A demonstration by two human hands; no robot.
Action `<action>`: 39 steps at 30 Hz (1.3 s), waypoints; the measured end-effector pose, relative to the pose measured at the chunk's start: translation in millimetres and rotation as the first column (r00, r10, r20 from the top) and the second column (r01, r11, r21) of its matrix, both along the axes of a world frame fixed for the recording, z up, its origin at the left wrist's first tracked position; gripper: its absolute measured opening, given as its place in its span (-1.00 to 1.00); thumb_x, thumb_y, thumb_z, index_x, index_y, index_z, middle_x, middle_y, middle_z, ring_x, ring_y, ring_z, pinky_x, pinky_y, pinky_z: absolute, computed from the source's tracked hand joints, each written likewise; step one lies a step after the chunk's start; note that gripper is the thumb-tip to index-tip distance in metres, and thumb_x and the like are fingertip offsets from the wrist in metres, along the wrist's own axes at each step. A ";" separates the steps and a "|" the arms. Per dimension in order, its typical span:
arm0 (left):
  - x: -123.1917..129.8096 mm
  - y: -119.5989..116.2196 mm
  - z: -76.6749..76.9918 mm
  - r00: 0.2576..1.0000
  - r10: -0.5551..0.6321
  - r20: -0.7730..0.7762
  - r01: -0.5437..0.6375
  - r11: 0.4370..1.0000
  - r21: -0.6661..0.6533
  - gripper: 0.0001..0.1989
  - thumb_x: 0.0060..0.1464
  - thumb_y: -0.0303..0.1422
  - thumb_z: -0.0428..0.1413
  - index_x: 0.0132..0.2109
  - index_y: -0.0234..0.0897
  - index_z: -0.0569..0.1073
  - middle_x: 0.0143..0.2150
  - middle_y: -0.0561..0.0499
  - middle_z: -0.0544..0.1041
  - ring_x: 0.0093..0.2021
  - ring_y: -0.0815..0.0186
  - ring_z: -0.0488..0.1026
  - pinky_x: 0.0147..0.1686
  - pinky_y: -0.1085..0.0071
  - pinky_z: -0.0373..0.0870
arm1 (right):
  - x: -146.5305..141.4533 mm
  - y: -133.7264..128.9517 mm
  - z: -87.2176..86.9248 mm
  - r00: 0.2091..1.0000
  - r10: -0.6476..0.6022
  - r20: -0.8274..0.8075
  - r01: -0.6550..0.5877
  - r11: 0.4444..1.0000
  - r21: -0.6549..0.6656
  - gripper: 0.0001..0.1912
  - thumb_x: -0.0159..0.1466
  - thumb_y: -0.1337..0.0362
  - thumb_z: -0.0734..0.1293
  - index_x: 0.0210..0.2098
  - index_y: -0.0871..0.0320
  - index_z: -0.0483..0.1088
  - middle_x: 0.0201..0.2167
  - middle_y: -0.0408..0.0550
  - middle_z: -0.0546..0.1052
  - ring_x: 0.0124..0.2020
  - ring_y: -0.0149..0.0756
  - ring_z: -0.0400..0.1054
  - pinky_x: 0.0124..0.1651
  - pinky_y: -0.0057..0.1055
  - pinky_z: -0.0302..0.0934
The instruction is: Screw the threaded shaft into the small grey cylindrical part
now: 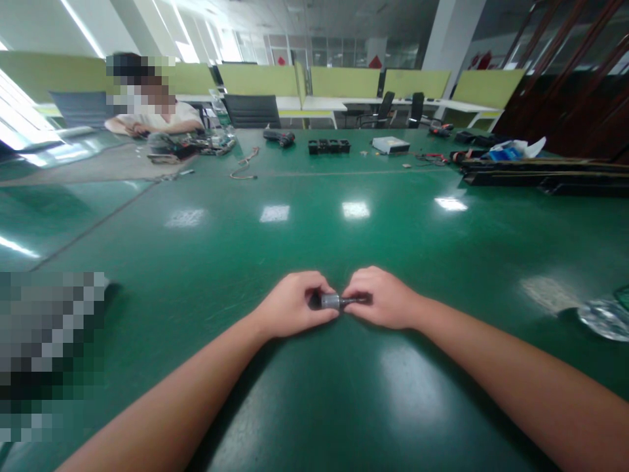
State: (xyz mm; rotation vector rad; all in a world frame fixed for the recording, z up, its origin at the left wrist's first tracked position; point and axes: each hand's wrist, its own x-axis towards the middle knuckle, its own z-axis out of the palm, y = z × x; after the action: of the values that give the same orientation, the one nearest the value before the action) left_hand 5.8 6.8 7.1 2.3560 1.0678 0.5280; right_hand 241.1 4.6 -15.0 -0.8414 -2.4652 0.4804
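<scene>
A small grey metal cylinder with a thin dark shaft (331, 301) lies level between my two hands, just over the green table (314, 242). The thumb and fingers of my left hand (295, 305) are closed round the grey cylinder end. On the other side, my right hand (386, 298) pinches the dark shaft, its fingertips close to those of the left. Fingers cover parts of the piece, and its exact kind does not show.
A blurred-out block (44, 328) is at the left edge, and a clear plastic bottle (604, 318) lies at the right. Along the far side are a power drill (278, 136), a black fan strip (329, 146), a silver box (390, 145) and dark rails (531, 172). A person (157, 118) sits far left.
</scene>
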 end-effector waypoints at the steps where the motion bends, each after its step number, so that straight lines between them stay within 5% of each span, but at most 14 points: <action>1: -0.1 0.0 -0.2 1.000 0.001 -0.001 -0.001 1.000 -0.002 -0.83 -0.02 -0.30 0.30 -0.26 -0.26 0.57 -0.36 0.07 0.52 -0.40 0.36 0.40 -0.35 0.45 0.27 | 0.3 0.0 0.0 1.000 0.002 -0.001 -0.002 1.000 0.004 -0.92 0.26 0.29 0.42 -0.25 0.15 0.53 -0.31 -0.07 0.58 -0.23 -0.27 0.42 -0.11 -0.32 0.16; 39: -3.0 1.3 -2.1 1.000 -0.018 -0.018 0.018 1.000 0.003 -0.81 0.01 -0.27 0.28 -0.24 -0.26 0.56 -0.35 0.06 0.53 -0.39 0.35 0.39 -0.40 0.46 0.23 | 9.1 2.2 -0.2 1.000 -0.007 -0.030 0.008 1.000 0.024 -0.94 0.17 0.34 0.43 -0.33 0.14 0.51 -0.38 -0.10 0.57 -0.29 -0.27 0.42 -0.06 -0.28 0.18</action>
State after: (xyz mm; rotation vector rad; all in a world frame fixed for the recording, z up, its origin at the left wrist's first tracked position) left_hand 2.7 8.1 5.0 2.3754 1.0539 0.5033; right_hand 250.3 6.8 -15.2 -0.8276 -2.4352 0.4560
